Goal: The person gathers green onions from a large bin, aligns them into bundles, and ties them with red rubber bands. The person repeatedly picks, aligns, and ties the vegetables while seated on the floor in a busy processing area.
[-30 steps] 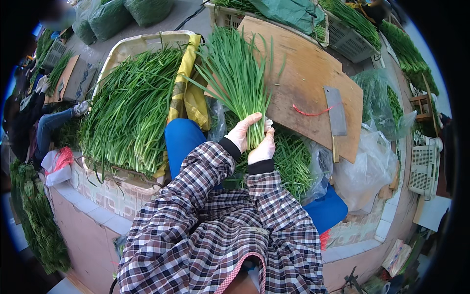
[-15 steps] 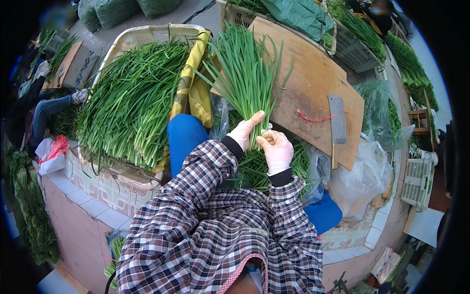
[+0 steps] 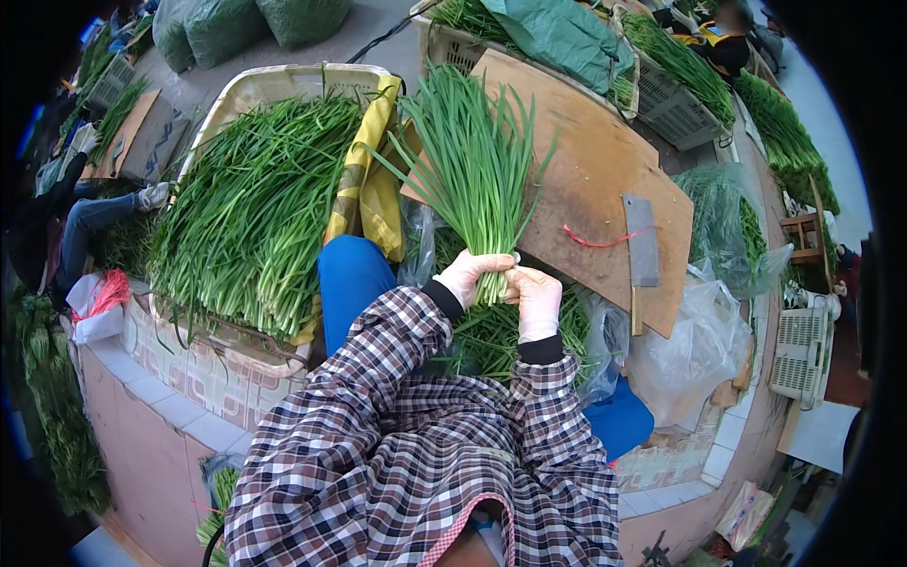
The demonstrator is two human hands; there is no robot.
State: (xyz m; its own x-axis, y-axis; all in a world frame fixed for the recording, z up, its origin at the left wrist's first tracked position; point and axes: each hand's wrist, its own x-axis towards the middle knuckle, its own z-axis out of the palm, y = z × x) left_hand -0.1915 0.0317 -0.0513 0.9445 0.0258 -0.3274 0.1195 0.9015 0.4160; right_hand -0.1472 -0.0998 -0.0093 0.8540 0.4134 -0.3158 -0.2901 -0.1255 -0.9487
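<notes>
My left hand (image 3: 469, 274), in a pale glove, is closed around a bunch of garlic chives (image 3: 472, 161) near its pale stem ends, thumb across the front. The green leaves fan upward and away from me. My gloved right hand (image 3: 536, 299) is closed in a pinch against the right side of the stem ends; what its fingertips hold is hidden. Below both hands lie more loose chives (image 3: 472, 345). Right of the bunch is a wooden board (image 3: 590, 161), on which rest a cleaver (image 3: 641, 241) and a red tie (image 3: 590, 242).
On the left, a large pale crate (image 3: 227, 106) is heaped with chives, a yellow cloth (image 3: 364, 156) over its side. Clear plastic bags (image 3: 690, 350) lie at the right. More crates (image 3: 666, 104) stand behind the board. Another person's leg (image 3: 94, 222) shows far left.
My left thumb has swung from pointing up along the stems to lying across them. My right hand has turned and its fingertips moved lower along the stem ends. The whole view has shifted slightly.
</notes>
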